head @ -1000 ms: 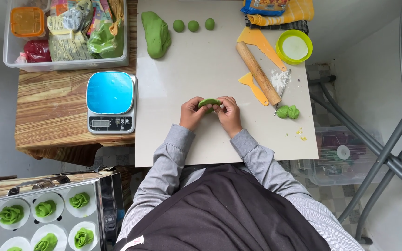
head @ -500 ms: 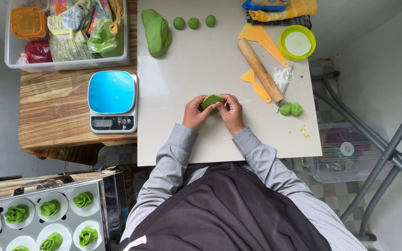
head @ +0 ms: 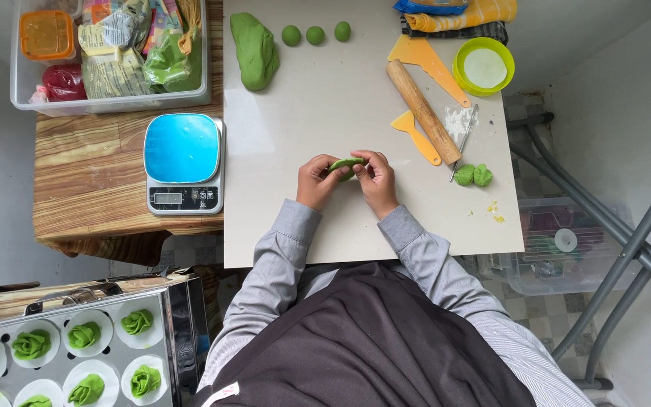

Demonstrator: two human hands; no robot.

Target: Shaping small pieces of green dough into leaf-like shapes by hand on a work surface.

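Shaping step: left hand [head: 316,181] and right hand [head: 374,179] both pinch the green dough piece [head: 346,164] between them; finishing the fold likely calls for small, even fingertip pressure

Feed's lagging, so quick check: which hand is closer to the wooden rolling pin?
Right. The right hand sits just below-left of the rolling pin; the left hand is farther left, across the green dough piece.

Left hand [head: 316,181] and right hand [head: 377,181] meet fingertip to fingertip, pinching, forearms angled inward.
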